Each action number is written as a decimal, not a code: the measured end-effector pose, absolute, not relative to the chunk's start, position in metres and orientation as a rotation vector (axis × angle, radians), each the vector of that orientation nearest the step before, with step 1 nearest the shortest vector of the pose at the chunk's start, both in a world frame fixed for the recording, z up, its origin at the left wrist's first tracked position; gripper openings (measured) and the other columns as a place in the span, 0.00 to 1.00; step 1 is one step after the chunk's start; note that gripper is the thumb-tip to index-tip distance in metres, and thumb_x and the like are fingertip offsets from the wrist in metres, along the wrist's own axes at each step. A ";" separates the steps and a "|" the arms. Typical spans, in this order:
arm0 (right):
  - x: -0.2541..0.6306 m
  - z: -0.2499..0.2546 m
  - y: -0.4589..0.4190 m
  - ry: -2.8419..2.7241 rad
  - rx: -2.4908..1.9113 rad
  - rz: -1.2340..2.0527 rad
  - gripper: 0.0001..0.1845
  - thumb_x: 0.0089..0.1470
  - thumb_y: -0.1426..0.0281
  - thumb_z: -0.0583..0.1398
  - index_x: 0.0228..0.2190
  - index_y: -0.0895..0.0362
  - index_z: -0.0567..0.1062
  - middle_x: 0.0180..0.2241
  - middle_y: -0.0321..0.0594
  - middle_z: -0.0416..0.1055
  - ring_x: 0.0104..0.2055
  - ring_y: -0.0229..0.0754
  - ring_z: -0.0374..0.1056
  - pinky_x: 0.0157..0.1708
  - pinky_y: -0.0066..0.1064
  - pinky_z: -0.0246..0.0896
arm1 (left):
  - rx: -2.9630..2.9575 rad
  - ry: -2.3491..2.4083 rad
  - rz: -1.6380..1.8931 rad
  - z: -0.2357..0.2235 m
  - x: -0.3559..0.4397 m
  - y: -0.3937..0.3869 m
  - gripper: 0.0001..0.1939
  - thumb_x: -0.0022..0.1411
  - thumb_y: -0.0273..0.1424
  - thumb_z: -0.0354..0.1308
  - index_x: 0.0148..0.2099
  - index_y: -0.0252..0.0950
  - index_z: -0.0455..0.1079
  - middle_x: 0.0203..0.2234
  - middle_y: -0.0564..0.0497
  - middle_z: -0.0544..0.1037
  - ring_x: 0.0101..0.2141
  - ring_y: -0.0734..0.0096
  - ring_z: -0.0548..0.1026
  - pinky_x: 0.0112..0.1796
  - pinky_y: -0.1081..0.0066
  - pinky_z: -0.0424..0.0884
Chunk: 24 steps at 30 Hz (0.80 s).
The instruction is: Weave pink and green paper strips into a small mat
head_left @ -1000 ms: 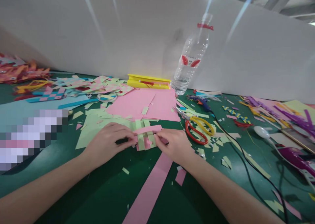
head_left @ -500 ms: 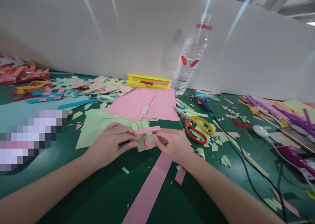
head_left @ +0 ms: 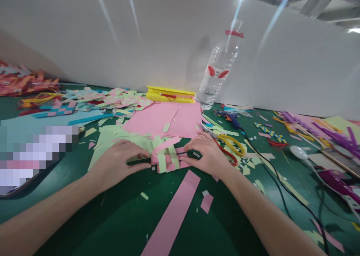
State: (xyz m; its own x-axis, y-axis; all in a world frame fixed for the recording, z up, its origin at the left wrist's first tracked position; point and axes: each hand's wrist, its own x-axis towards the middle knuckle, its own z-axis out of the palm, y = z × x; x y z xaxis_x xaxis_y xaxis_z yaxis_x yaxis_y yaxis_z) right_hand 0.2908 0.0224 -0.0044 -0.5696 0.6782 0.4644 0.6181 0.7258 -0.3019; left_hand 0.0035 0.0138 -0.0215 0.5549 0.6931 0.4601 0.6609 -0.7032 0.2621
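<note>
Between my hands lies a small woven piece of pink and light green paper strips (head_left: 162, 160), flat on the green table. One pink strip end (head_left: 170, 143) sticks up slantwise across its top. My left hand (head_left: 119, 159) reaches its left edge, with thumb and forefinger apart and their tips against the paper. On the other side my right hand (head_left: 206, 153) has thumb and forefinger spread, tips touching the pink strip ends. A long wide pink strip (head_left: 174, 213) lies in front of the weave, apart from both hands.
Red-and-yellow-handled scissors (head_left: 229, 145) lie beside my right hand, near a blue glue gun (head_left: 231, 119) with a black cord. Pink sheets (head_left: 182, 117) and a yellow folded holder (head_left: 170, 94) are behind. A plastic bottle (head_left: 218, 72) leans at the wall. Paper scraps are scattered around.
The pink strip across the top now tilts up more steeply. My fingers have spread from their pinch, and my right hand has moved right and slightly up from the weave.
</note>
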 end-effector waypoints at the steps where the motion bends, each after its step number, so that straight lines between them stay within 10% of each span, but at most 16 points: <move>1: 0.293 -0.004 0.024 -2.390 -0.998 0.185 0.13 0.50 0.60 0.65 0.35 0.54 0.78 0.35 0.37 0.78 0.40 0.42 0.71 0.56 0.44 0.51 | 2.702 1.189 0.830 -0.022 0.004 0.014 0.18 0.64 0.50 0.50 0.39 0.44 0.72 0.30 0.55 0.80 0.32 0.66 0.76 0.38 0.63 0.67; 7: 0.297 -0.006 0.029 -2.494 -1.030 0.347 0.25 0.46 0.55 0.67 0.44 0.53 0.75 0.44 0.40 0.76 0.49 0.45 0.67 0.55 0.45 0.51 | 2.651 1.187 0.798 -0.021 0.010 0.011 0.19 0.65 0.48 0.50 0.33 0.40 0.70 0.33 0.53 0.80 0.35 0.65 0.77 0.41 0.63 0.66; 24: 0.277 -0.008 0.012 -2.521 -0.922 0.227 0.21 0.52 0.58 0.63 0.45 0.56 0.71 0.43 0.41 0.74 0.51 0.44 0.66 0.59 0.44 0.47 | 2.623 1.248 0.843 -0.020 0.011 0.011 0.17 0.67 0.46 0.46 0.40 0.43 0.71 0.37 0.51 0.80 0.38 0.62 0.76 0.42 0.60 0.68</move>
